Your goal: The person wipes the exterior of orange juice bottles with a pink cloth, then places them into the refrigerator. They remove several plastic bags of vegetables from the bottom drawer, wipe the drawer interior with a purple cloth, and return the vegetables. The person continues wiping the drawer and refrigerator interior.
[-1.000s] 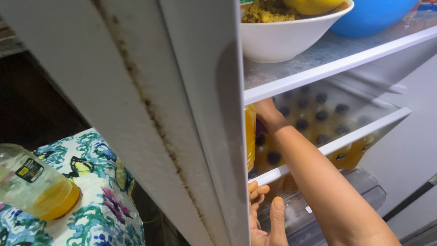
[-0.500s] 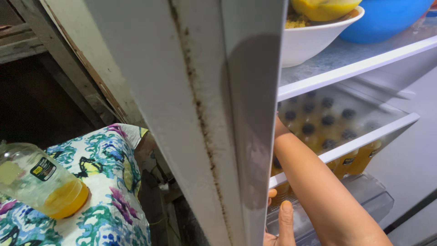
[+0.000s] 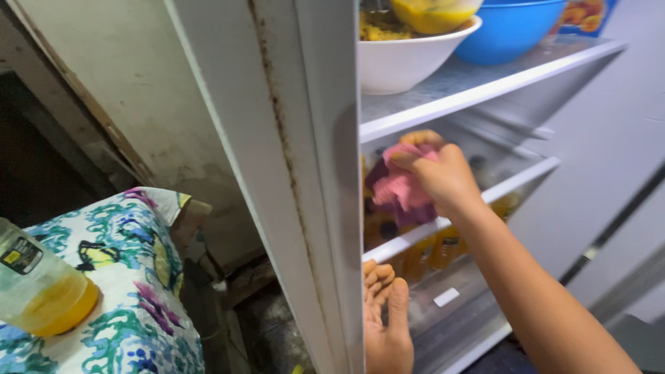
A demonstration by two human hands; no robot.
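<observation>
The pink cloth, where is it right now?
The pink cloth is bunched in the right hand inside the fridge, under the shelf holding the white bowl.

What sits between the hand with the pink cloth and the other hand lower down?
In the head view, the white edge of a glass shelf runs between the right hand, holding the pink cloth, and the left hand.

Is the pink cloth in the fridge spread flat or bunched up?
Bunched up: the pink cloth is crumpled in the right hand, folds hanging below the fingers against the glass shelf.
</observation>
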